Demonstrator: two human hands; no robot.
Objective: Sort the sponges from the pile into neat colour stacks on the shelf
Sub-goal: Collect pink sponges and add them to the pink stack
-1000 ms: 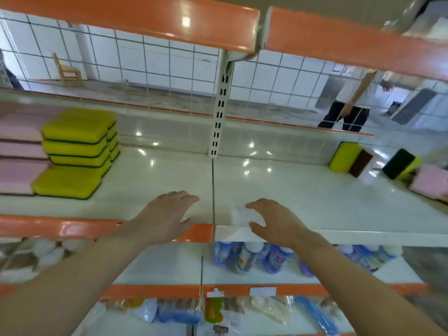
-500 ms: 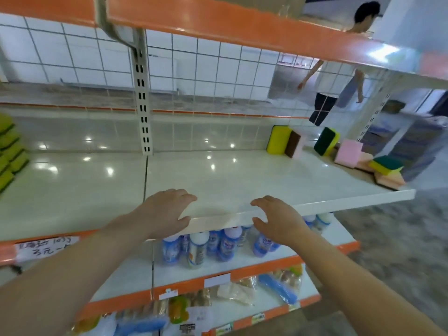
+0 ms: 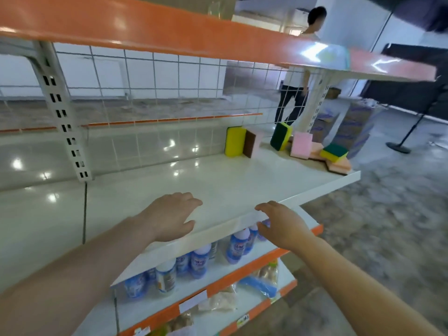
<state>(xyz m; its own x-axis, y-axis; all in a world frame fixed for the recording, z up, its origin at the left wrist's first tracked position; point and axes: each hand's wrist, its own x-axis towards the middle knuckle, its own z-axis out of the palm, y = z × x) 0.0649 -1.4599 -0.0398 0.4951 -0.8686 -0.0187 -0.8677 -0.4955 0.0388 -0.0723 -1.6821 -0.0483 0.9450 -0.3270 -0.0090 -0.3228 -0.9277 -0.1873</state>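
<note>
foam sponges [image 3: 312, 147] lie piled at the shelf's [image 3: 242, 185] far right corner; we judge them light, soft, best pinched by the sides. left hand [image 3: 169, 217] and right hand [image 3: 281, 223] relaxed, holding nothing.

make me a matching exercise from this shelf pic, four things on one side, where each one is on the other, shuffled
Things:
1. yellow sponge
2. pink sponge
3. left hand
4. blue bottles

Places:
A. on the shelf below the white shelf
B. upright, beside the brown-faced sponge
C. near the shelf's front edge
D. upright in the pile at the shelf's far right end

Pairs: 1-B, 2-D, 3-C, 4-A
</note>
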